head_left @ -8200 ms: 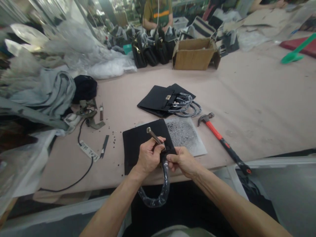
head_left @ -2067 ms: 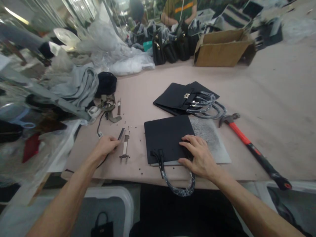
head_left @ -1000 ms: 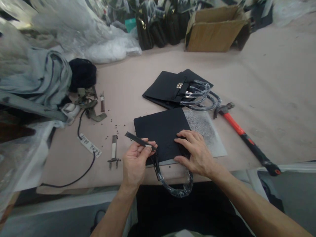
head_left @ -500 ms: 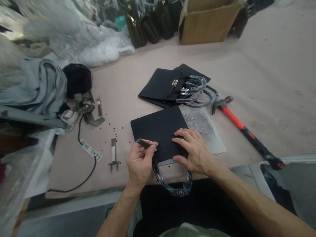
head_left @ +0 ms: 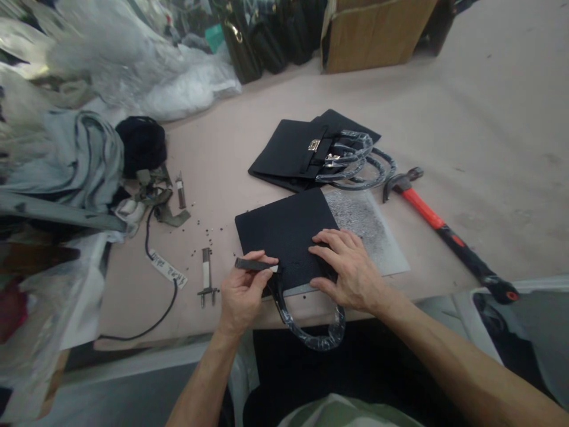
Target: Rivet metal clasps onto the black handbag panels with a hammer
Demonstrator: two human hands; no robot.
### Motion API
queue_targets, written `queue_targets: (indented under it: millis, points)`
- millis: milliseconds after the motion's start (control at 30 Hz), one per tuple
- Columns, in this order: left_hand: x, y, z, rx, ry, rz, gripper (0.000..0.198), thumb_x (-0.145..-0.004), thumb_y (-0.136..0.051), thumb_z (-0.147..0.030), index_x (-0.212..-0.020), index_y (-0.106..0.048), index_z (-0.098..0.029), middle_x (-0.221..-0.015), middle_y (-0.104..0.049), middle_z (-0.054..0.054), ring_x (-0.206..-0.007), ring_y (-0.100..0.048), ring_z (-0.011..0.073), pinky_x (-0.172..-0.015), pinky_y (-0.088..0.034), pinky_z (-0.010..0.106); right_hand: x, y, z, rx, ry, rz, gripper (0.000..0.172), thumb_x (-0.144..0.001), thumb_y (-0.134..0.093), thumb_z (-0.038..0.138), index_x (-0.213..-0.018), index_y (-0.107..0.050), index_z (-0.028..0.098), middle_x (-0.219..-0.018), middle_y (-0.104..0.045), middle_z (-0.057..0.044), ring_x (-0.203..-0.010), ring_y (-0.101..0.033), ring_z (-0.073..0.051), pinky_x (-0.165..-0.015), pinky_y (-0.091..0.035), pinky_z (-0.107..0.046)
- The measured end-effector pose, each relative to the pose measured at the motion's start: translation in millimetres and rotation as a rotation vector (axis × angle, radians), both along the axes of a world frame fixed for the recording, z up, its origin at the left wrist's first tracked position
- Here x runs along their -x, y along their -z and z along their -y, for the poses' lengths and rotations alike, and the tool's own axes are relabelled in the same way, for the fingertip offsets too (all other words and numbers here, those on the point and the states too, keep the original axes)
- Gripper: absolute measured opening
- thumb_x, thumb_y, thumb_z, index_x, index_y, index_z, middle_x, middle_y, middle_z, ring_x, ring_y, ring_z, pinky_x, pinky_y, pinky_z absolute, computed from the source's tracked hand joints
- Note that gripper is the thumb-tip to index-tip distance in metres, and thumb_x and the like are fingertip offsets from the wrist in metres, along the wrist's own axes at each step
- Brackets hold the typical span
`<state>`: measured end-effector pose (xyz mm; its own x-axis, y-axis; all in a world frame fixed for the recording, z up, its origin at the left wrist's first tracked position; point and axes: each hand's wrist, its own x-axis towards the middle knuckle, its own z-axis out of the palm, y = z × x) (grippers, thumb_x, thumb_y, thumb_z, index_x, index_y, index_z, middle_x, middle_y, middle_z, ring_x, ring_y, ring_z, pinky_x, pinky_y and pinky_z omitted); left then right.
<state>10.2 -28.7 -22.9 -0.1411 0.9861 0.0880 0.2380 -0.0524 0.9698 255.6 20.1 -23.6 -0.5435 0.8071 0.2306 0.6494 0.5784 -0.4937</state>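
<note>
My left hand (head_left: 241,295) is closed around a dark metal punch (head_left: 249,264) with a pale wrapped section, held low over the lower left of a black leather bag panel (head_left: 284,225). Its working tip is hard to make out at the panel. My right hand (head_left: 351,270) lies with fingers spread on the panel's right side, pressing it down. A plastic-wrapped handle (head_left: 317,341) loops from the panel past the table edge. Beneath the panel is a worn pale board (head_left: 367,228). Left of my left hand lies a two-pronged punch (head_left: 206,279).
Behind the panel lie stacked black bag pieces (head_left: 288,148) with wrapped handles. A claw hammer (head_left: 427,210) rests at the right. Small black bits, a tagged cord (head_left: 168,311) and a grey cloth (head_left: 84,154) are at the left. A cardboard box (head_left: 373,38) stands at the back.
The punch in my left hand has tilted flatter, its rear end swinging left, and that hand has shifted slightly left. My right hand stays in place on the panel.
</note>
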Motion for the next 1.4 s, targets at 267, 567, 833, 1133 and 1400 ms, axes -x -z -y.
queue_targets:
  millis: [267, 567, 833, 1133, 1400]
  points:
    - [-4.4, -0.4, -1.0, -0.267, 0.098, -0.318, 0.014, -0.09, -0.067, -0.015, -0.103, -0.063, -0.019, -0.101, -0.077, 0.004, -0.097, -0.075, 0.017, -0.09, -0.062, 0.032, 0.5, -0.3, 0.5, -0.017, 0.004, -0.012, 0.053, -0.079, -0.077, 0.044, -0.124, -0.065, 0.017, -0.135, -0.059, -0.015, -0.131, -0.047, -0.036, -0.115, -0.03, -0.055]
    - [-14.9, 2.9, -2.0, -0.34, 0.08, -0.423, 0.013, -0.093, -0.065, -0.016, -0.105, -0.061, -0.018, -0.101, -0.077, 0.006, -0.096, -0.076, 0.017, -0.088, -0.062, 0.03, 0.7, 1.1, 0.1, -0.02, 0.003, -0.018, 0.052, -0.08, -0.075, 0.046, -0.124, -0.065, 0.018, -0.134, -0.06, -0.014, -0.13, -0.047, -0.037, -0.114, -0.03, -0.055]
    - [-16.8, 10.5, -0.4, -0.38, 0.104, -0.42, 0.018, -0.093, -0.065, -0.016, -0.109, -0.058, -0.019, -0.102, -0.078, 0.007, -0.097, -0.076, 0.0175, -0.088, -0.063, 0.031, 0.8, -1.1, 0.5, -0.006, 0.004, -0.01, 0.053, -0.078, -0.077, 0.043, -0.123, -0.065, 0.018, -0.134, -0.06, -0.015, -0.13, -0.048, -0.037, -0.113, -0.03, -0.055]
    - [-21.3, 12.4, -4.7, -0.46, 0.115, -0.47, 0.014, -0.095, -0.059, -0.012, -0.106, -0.057, -0.019, -0.098, -0.076, 0.006, -0.095, -0.075, 0.0173, -0.084, -0.063, 0.031, 0.0, 0.4, -0.1, -0.018, 0.005, -0.011, 0.054, -0.079, -0.077, 0.044, -0.124, -0.065, 0.018, -0.133, -0.06, -0.014, -0.13, -0.048, -0.036, -0.114, -0.029, -0.055]
    - [-29.6, 8.6, -6.0, -0.438, 0.054, -0.542, 0.01, -0.095, -0.057, -0.013, -0.104, -0.057, -0.018, -0.095, -0.074, 0.005, -0.092, -0.074, 0.0173, -0.083, -0.062, 0.031, 0.2, 0.6, 0.2, -0.019, 0.003, -0.019, 0.053, -0.08, -0.075, 0.046, -0.124, -0.064, 0.018, -0.133, -0.06, -0.015, -0.13, -0.048, -0.036, -0.114, -0.03, -0.055]
